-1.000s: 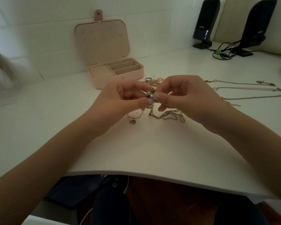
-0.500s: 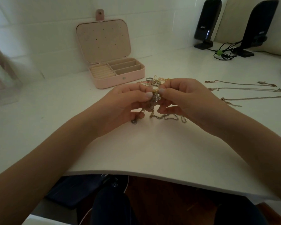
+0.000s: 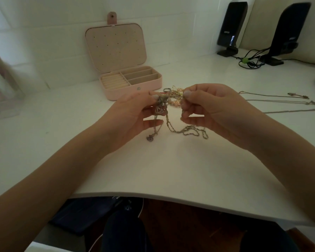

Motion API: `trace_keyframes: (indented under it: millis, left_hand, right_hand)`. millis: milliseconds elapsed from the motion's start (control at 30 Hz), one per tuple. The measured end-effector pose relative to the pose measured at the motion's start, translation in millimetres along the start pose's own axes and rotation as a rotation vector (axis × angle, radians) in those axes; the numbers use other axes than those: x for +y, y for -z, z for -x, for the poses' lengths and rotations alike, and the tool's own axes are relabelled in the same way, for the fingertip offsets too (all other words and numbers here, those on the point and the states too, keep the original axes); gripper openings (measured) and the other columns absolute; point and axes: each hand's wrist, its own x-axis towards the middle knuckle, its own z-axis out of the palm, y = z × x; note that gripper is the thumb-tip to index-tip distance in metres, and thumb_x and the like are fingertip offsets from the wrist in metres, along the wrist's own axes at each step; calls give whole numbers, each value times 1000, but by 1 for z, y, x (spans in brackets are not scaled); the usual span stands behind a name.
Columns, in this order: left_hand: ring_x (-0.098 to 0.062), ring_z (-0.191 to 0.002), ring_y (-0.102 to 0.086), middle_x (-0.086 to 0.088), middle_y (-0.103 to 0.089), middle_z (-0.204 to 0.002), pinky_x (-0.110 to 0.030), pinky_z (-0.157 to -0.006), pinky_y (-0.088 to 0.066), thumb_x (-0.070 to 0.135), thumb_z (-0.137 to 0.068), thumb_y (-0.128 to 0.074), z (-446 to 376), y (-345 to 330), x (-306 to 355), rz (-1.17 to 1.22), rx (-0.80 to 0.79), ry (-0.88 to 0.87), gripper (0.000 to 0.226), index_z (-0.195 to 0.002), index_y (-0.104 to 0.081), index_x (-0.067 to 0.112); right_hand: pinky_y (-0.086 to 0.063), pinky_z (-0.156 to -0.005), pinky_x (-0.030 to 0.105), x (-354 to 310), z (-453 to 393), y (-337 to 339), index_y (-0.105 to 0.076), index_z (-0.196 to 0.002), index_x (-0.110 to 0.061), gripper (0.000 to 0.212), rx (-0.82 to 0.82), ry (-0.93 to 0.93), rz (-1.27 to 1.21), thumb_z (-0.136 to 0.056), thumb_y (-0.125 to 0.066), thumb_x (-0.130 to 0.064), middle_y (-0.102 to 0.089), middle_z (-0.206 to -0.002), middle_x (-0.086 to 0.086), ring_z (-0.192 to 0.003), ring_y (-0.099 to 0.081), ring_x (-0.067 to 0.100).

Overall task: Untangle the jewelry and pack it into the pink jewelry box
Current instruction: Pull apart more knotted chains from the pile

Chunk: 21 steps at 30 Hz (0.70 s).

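Note:
A knot of tangled chains (image 3: 160, 106) hangs between my two hands above the white table. My left hand (image 3: 133, 115) pinches the knot with its small pendant. My right hand (image 3: 209, 108) pinches a gold chain (image 3: 187, 130) that loops down onto the table. A small charm (image 3: 150, 138) dangles under my left hand. Behind the hands lies a pile of beaded jewelry and a ring (image 3: 173, 96). The pink jewelry box (image 3: 131, 82) stands open at the back, its lid upright, its compartments bare.
Three straightened necklaces (image 3: 280, 102) lie in rows at the right. Two black speakers (image 3: 231, 26) with cables stand at the back right. A blurred clear container (image 3: 0, 88) sits at the far left. The table's front edge (image 3: 171, 195) curves just below my forearms.
My hands have drawn apart a little, stretching the tangle between them. The knot now sits in my left hand's fingers and the gold chain runs from my right.

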Motion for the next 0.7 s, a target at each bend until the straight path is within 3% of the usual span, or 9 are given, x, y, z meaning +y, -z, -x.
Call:
trace_keyframes:
  millis: [200, 300, 367, 500, 700]
  left_hand:
    - [-8, -66, -57, 6, -61, -65, -23, -64, -52, 4, -97, -43, 0, 5, 0, -73, 80, -112, 29, -73, -56, 14]
    - [-8, -65, -58, 4, -62, -64, -21, -64, -52, 1, -95, -47, 1, 4, -1, -110, 73, -142, 26, -73, -57, 12]
    - [-8, -63, -58, 3, -61, -63, -20, -64, -52, -1, -92, -52, 2, 4, -1, -150, 53, -158, 21, -74, -57, 9]
    - [-11, -63, -63, -2, -67, -66, -22, -61, -53, 5, -81, -64, 5, 2, -2, -174, 39, -154, 7, -76, -59, 7]
    - [-16, -59, -67, -6, -70, -67, -25, -62, -57, 22, -65, -71, 4, 2, -2, -199, 75, -116, 22, -74, -60, 6]
  right_hand:
    - [-54, -68, 29, -8, -2, 8, -55, -72, -12, 25, 48, -2, -26, -94, -44, -7, -60, -63, -3, -60, -58, 12]
    - [-53, -74, 27, 1, -3, 11, -59, -81, -15, 13, 184, 63, 424, -91, -53, -17, -66, -75, -8, -67, -63, 6]
    - [-52, -67, 22, 8, -2, 7, -60, -89, -22, 8, 228, 171, 638, -89, -60, -29, -66, -86, -9, -72, -62, 3]
    - [-53, -68, 22, 13, -1, -4, -63, -93, -22, 19, 146, 353, 594, -81, -69, -35, -66, -85, -7, -79, -63, 6]
    - [-47, -67, 19, 23, 0, -12, -55, -85, -21, 26, 117, 528, 725, -76, -80, -22, -60, -84, -9, -77, -58, 12]
